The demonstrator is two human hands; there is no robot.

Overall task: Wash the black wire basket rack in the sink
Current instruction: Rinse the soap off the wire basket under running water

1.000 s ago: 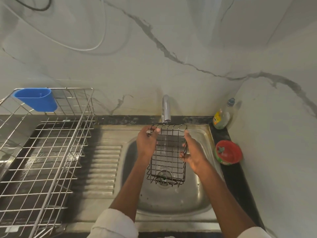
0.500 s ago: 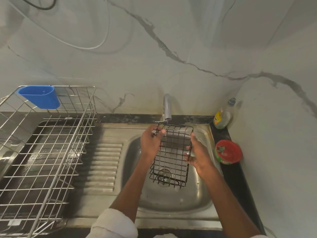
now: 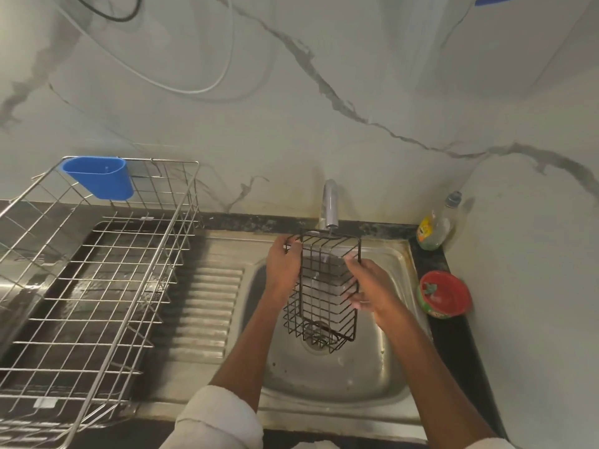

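So you've got the black wire basket rack (image 3: 324,293) held up over the sink (image 3: 337,377), its top edge right under the tap (image 3: 330,205). Your left hand (image 3: 284,265) grips its left rim, your right hand (image 3: 369,288) grips the right side.

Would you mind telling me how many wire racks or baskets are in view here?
2. The black wire basket rack is held over the sink under the tap; the large steel dish rack stands on the counter to its left.
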